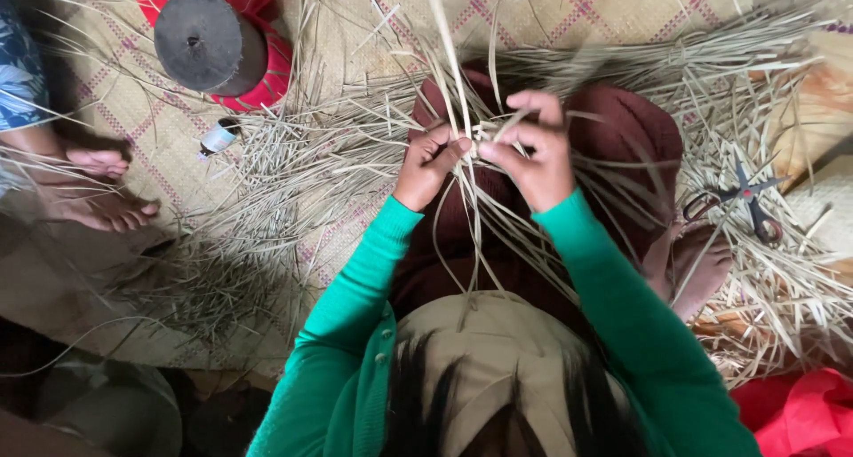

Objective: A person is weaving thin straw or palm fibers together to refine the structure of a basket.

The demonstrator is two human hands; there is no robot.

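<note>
A dark round spool [209,41] sits on a red cloth [267,66] at top left. A small bottle [218,137] lies just below it. Scissors [746,199] lie at right, w/ another person's bare feet [98,186] at left.

Scissors [751,201] lie right of the hands [484,155]; perhaps a spool [209,44] far left.

Left hand [428,162] and right hand [531,148] pinch pale straw strips [474,146] together above lap — green sleeves [355,297], maroon skirt [622,133]. Loose straw litters woven mat [569,13]. Scissors [748,199] at right; dark round drum [206,41] at upper left — another person's bare feet [99,186] at left.
</note>
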